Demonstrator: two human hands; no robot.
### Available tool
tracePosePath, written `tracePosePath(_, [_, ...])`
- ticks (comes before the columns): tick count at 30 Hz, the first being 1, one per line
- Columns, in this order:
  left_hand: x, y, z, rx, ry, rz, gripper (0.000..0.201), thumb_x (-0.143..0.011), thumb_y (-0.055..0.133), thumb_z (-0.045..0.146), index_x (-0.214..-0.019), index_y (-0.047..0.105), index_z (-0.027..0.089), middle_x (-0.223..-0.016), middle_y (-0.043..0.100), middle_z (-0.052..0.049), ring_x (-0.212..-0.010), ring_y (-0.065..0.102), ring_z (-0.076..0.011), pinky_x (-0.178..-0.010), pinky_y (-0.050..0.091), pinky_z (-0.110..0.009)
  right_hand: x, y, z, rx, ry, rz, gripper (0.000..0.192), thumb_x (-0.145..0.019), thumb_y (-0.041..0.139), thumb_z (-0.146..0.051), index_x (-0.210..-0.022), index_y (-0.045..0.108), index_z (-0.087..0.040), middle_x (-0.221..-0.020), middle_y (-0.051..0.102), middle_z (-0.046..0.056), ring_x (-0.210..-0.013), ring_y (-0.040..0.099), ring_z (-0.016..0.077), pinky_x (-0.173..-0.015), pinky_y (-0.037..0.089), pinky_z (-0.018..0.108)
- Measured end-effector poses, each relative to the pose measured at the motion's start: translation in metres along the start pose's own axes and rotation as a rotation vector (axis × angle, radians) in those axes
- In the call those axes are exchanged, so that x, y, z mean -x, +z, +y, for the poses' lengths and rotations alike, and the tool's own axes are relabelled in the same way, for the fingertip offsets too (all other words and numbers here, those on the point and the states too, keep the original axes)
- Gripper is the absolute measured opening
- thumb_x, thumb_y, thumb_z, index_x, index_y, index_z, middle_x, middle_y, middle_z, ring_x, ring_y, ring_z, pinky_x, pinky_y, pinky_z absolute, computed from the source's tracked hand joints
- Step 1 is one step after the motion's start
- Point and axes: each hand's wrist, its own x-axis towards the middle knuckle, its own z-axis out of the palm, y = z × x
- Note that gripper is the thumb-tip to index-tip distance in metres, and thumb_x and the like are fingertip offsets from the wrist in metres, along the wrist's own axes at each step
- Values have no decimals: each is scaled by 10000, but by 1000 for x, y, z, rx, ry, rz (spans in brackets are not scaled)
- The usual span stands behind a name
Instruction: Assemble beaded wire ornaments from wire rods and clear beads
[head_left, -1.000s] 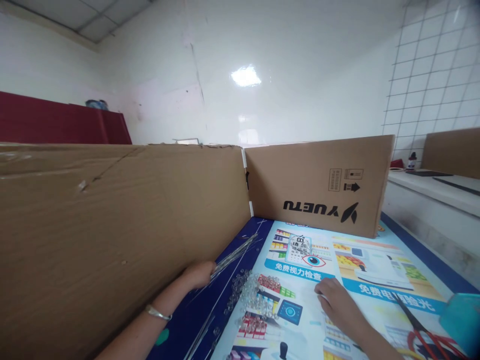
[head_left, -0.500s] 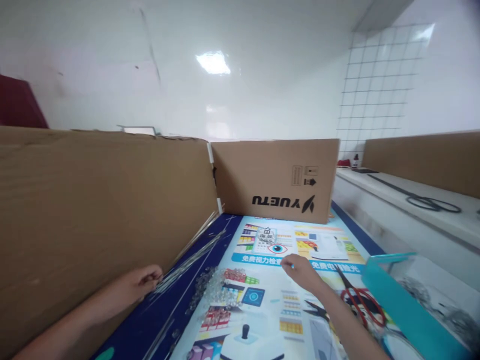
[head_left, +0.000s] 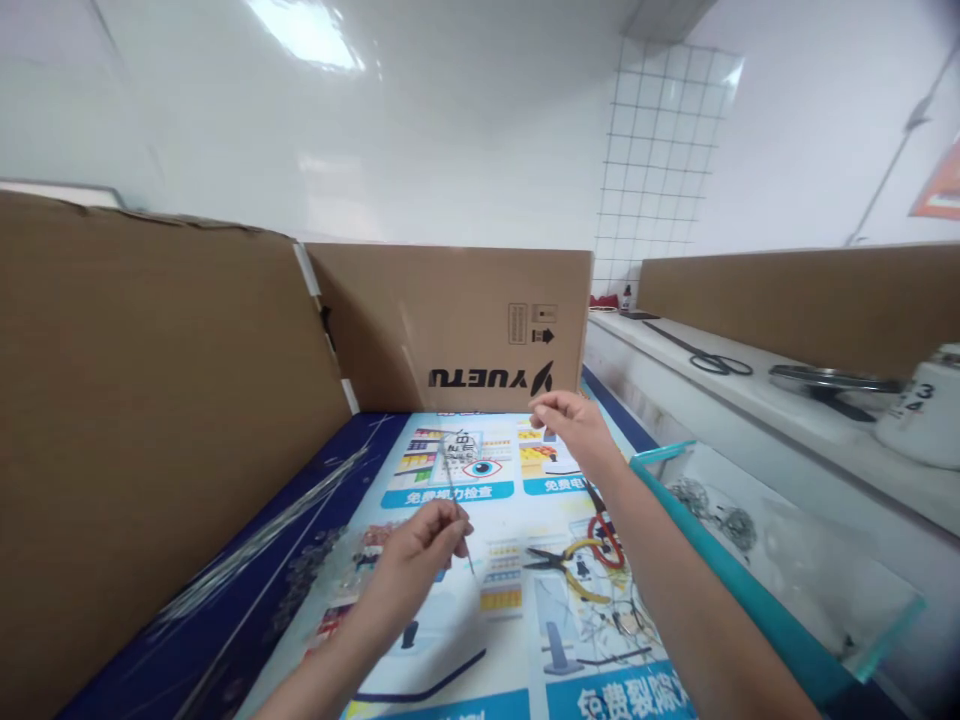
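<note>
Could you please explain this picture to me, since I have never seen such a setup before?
Certainly. There is no machine here: a camera worn on a person's head looks forward and down at their own bare hands. The left hand pinches a thin strand. The right hand is raised, fingers together; whether it holds anything is unclear. Below them is a printed table cover. On it lie yellow-handled pliers and red-handled tools; to the left are a bundle of thin strands and blurred, bead-like pieces. At right, a teal-edged box contains coiled material. Cardboard panels stand behind and at left.
</note>
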Motion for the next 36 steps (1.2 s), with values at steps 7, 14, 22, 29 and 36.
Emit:
tracePosePath(7, [6, 57, -27, -20, 2, -143, 153, -838, 449, 336, -756, 493, 214, -624, 545, 30, -606, 499, -142, -577, 383, -234, -18, -52, -56, -240, -257, 300, 153, -825, 496, -316, -909, 561, -206, -605, 468, -64, -491, 424, 54, -440, 313, 177])
tracePosePath(14, [12, 52, -53, -83, 11, -181, 179, -856, 421, 375, -767, 474, 228, -656, 545, 35, -650, 509, -157, -625, 382, -243, 8, -46, -50, 253, -175, -1, 167, -862, 443, -295, -945, 547, -194, -671, 539, -33, -558, 489, 76, -524, 389, 193])
tracePosePath(22, [16, 49, -73, -111, -15, -125, 189, -844, 416, 404, -782, 476, 235, -646, 531, 41, -649, 519, -170, -627, 391, -251, 66, -31, 63, 963, 24, -768, 327, -676, 557, -121, -968, 649, -235, -1002, 657, 40, -934, 572, 207, -697, 418, 261])
tracePosePath(29, [16, 50, -74, -66, 2, -107, 176, -836, 431, 404, -785, 484, 245, -626, 535, 46, -621, 522, -171, -614, 391, -249, 78, -20, 97, 1067, 59, -1014, 411, -551, 598, -75, -928, 661, -225, -878, 672, 41, -799, 590, 211, -571, 385, 238])
tracePosePath(36, [16, 49, -74, -18, -14, -92, 178, -839, 433, 391, -759, 478, 240, -602, 500, 47, -601, 489, -163, -603, 389, -243, 49, -33, 89, 974, 134, -1037, 254, -623, 616, -165, -866, 664, -221, -794, 669, -40, -667, 572, 121, -518, 364, 179])
